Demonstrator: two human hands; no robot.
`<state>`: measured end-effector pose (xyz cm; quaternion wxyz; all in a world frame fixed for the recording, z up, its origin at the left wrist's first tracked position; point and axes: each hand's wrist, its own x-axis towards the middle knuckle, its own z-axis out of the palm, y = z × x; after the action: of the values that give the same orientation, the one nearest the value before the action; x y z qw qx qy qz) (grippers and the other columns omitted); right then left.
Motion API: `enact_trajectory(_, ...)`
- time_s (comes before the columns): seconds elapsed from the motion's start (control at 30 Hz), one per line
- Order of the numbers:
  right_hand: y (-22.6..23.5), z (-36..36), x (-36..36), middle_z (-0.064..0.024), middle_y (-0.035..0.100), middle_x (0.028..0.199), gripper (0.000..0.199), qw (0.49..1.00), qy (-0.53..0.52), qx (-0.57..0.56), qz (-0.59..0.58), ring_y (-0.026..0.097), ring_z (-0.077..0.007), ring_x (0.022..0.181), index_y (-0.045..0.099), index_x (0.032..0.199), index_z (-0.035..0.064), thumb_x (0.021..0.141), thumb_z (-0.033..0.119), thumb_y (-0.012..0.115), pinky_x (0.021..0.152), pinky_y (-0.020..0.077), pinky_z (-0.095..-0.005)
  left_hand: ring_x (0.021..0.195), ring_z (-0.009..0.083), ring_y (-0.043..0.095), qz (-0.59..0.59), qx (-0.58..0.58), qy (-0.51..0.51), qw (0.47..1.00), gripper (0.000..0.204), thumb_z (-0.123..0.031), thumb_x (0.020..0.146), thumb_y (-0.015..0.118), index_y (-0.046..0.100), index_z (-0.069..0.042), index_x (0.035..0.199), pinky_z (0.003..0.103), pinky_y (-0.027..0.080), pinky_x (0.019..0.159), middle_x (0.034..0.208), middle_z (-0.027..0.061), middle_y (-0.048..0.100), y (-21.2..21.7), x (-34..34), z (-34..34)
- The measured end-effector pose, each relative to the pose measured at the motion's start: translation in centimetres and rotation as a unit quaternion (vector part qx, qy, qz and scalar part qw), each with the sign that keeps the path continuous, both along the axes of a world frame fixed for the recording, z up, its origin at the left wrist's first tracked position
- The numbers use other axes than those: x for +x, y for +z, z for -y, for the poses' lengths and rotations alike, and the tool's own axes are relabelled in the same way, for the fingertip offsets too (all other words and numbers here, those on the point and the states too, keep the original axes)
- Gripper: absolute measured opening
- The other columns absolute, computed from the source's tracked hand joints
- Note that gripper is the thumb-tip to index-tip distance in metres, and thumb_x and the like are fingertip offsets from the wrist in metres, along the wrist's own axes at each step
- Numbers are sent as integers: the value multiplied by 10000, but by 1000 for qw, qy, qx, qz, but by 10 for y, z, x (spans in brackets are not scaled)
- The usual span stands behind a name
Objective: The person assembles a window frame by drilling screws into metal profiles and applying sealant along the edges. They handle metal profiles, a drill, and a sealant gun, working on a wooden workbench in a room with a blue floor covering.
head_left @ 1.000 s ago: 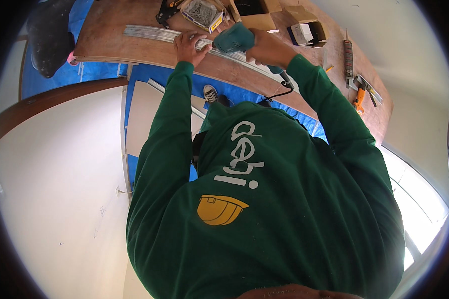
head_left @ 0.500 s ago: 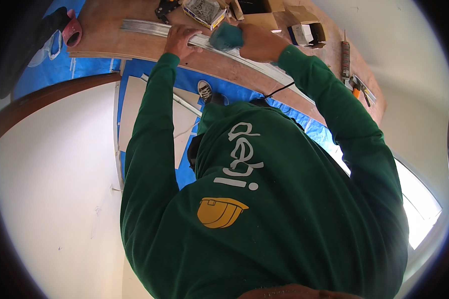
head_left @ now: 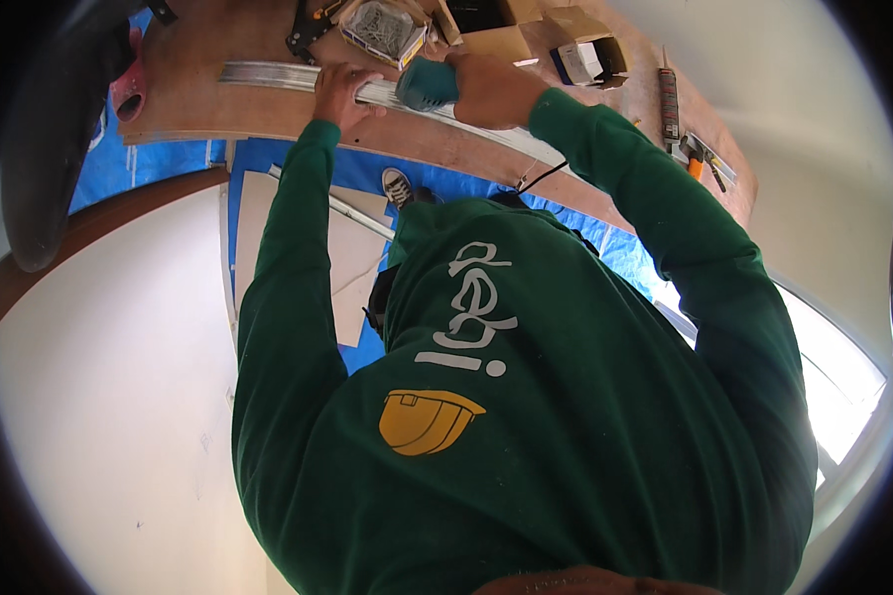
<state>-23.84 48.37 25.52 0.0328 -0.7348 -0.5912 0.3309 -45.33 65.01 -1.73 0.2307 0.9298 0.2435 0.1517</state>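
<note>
A long, silvery metal profile [head_left: 268, 74] lies along the near side of the wooden work board. My left hand [head_left: 342, 94] is closed round it, thumb towards the right. Just to the right of that hand, a teal power drill [head_left: 427, 87] is held low over the profile in my right hand [head_left: 494, 94]. My right fingers wrap its grip, mostly hidden from above. The drill's tip is not visible, so whether it touches the metal I cannot tell. A black cord [head_left: 544, 177] shows below the board's near edge, under my right forearm.
Beyond my hands are an open box of screws [head_left: 382, 32], cardboard boxes [head_left: 590, 59] and a black tool [head_left: 306, 32]. A sealant tube [head_left: 669, 104] and an orange-handled tool [head_left: 697, 164] lie right. Blue sheeting [head_left: 362, 149] covers the floor. A dark rounded shape [head_left: 50, 169] hangs at left.
The whole view has shifted a little, with the board and hands appearing farther left. Both hands keep their hold. The dark shape at left now fills more of the picture.
</note>
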Motion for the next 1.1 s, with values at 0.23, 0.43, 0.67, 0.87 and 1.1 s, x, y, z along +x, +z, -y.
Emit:
enact_trajectory(0.23,-5,-1,2,-357,746,1069,433,1000,0,0,0,739,-514,1046,669,1218,-48,813,101,635,919,575,-567,1351,359,526,-1,3,4,1000,776,-479,578,1018,776,-323,1299,562,372,1200,1342,53,651,-10,2,-6)
enact_trajectory(0.43,-24,12,-10,-363,743,1095,498,1000,2,-1,15,738,-523,1040,613,1270,-60,809,113,680,925,580,-572,1352,361,522,38,9,15,999,796,-477,541,1029,780,-317,1279,559,375,1197,1314,60,649,-11,3,-21)
enact_trajectory(0.67,45,-2,-4,-239,768,1021,671,997,-21,-31,-63,780,-355,826,570,1394,-72,791,131,786,747,621,-456,1366,347,507,-18,-37,2,999,726,-467,590,1014,795,-277,1255,535,354,1209,1329,58,630,8,2,-1)
enact_trajectory(0.87,77,-71,-25,-125,744,989,570,979,-49,-26,-197,731,-176,734,623,1337,-51,814,75,813,625,596,-343,1493,385,426,-15,-37,-2,999,891,-566,671,957,711,-151,1420,585,243,1326,1463,97,583,19,-3,13)
enact_trajectory(1.1,60,-177,-84,-105,700,941,457,974,-18,8,-227,707,-182,740,648,1221,-51,832,109,826,636,589,-339,1601,340,340,24,-30,37,999,1014,-800,726,831,620,-214,1527,582,182,1370,1552,71,532,20,-1,30)
